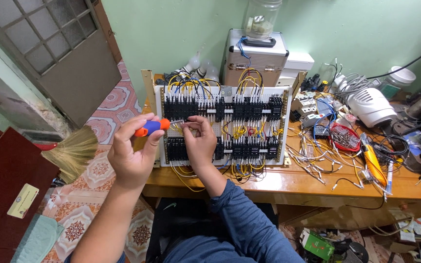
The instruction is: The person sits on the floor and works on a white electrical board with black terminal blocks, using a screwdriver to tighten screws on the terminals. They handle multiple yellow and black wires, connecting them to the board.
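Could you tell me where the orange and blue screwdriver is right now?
In the head view, the screwdriver is in the left hand, left of centre, its tip at the wiring panel beside the right hand.

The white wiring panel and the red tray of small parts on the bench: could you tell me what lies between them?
In the head view, between the white wiring panel and the red tray lie grey relay blocks, loose blue wires and cut wire ends on the wooden bench.

from my remote feed the room was evenly, softly lit, shadows faint under the table (288,182); edges bowed from the wide lens, focus mostly sharp.
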